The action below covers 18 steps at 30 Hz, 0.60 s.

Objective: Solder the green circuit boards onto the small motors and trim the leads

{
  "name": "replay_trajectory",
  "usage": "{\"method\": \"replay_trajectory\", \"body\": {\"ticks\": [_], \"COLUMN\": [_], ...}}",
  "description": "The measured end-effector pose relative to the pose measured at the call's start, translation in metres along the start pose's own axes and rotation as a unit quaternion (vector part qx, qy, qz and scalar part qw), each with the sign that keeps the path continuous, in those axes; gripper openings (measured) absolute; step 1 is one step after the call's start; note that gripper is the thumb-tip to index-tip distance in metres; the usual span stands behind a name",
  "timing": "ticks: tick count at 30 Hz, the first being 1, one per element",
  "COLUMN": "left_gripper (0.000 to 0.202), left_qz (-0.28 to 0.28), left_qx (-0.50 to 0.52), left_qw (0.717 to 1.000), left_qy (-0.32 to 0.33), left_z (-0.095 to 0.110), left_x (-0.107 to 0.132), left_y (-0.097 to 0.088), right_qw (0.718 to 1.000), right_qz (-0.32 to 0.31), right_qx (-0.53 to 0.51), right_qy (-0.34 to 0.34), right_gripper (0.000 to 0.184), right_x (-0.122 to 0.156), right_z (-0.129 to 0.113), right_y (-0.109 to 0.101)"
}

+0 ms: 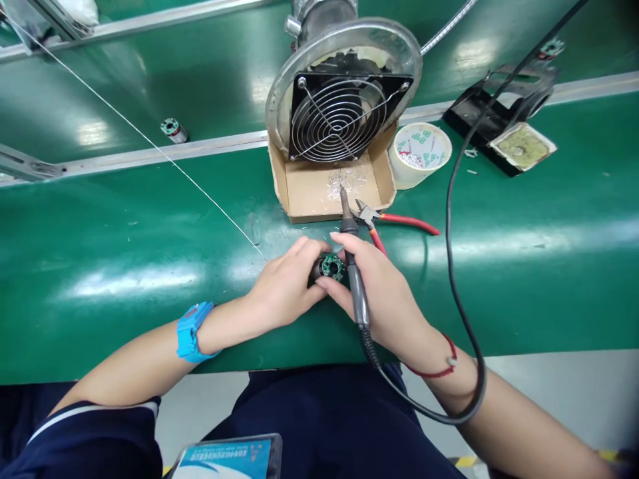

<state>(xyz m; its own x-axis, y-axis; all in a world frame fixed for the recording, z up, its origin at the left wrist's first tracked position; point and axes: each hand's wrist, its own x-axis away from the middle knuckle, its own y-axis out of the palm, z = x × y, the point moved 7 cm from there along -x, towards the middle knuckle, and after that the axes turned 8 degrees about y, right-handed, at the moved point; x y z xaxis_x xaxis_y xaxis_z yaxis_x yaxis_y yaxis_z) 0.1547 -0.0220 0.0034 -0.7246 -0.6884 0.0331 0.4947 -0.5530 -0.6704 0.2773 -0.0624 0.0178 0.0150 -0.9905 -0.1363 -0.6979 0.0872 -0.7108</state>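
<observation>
My left hand [282, 286] is closed around a small motor [332, 267], a dark cylinder with a round green circuit board on its end facing up. Between the fingers and palm of my right hand [392, 303] lies a soldering iron [356, 286], its tip pointing away from me over the cardboard tray [312, 218]. The thumb and fingertips of this hand also touch the motor. A thin pale wire [200, 189], looking like solder, runs from the upper left down to my left hand. Just beyond my right hand lie red-handled cutters [410, 221].
Silver clippings lie in the tray under a round fume extractor fan [335, 126]. A tape roll [418, 156] and a black iron stand with a sponge [523, 146] are at the right. Another motor [174, 130] stands at the back. The iron's black cable [452, 253] loops over my right forearm.
</observation>
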Motion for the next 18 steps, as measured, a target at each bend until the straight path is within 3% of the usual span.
{"method": "replay_trajectory", "body": {"ticks": [3, 7, 9, 12, 15, 18], "left_gripper": [0.042, 0.024, 0.022, 0.027, 0.033, 0.034], "left_qz": [0.031, 0.109, 0.136, 0.133, 0.134, 0.155], "left_qx": [0.106, 0.246, 0.223, 0.111, 0.007, -0.049], "left_qw": [0.993, 0.962, 0.965, 0.984, 0.986, 0.977], "left_qy": [-0.036, -0.037, -0.011, 0.039, 0.100, 0.140], "left_z": [-0.022, -0.044, -0.042, -0.026, -0.010, -0.005], "left_x": [0.000, -0.001, -0.001, 0.000, 0.003, 0.006], "left_y": [0.003, -0.004, -0.012, -0.020, -0.022, -0.021], "right_qw": [0.997, 0.996, 0.997, 0.995, 0.987, 0.979], "right_qz": [-0.035, -0.053, -0.022, 0.065, 0.139, 0.148], "right_qx": [0.065, 0.042, 0.022, -0.010, -0.078, -0.133], "right_qy": [-0.017, -0.059, -0.076, -0.072, -0.012, 0.048], "right_gripper": [0.049, 0.049, 0.051, 0.055, 0.045, 0.032], "right_x": [-0.006, -0.010, -0.007, 0.006, 0.028, 0.048], "right_z": [0.002, 0.002, -0.001, 0.000, 0.012, 0.027], "right_y": [0.012, 0.013, 0.004, -0.018, -0.037, -0.043]}}
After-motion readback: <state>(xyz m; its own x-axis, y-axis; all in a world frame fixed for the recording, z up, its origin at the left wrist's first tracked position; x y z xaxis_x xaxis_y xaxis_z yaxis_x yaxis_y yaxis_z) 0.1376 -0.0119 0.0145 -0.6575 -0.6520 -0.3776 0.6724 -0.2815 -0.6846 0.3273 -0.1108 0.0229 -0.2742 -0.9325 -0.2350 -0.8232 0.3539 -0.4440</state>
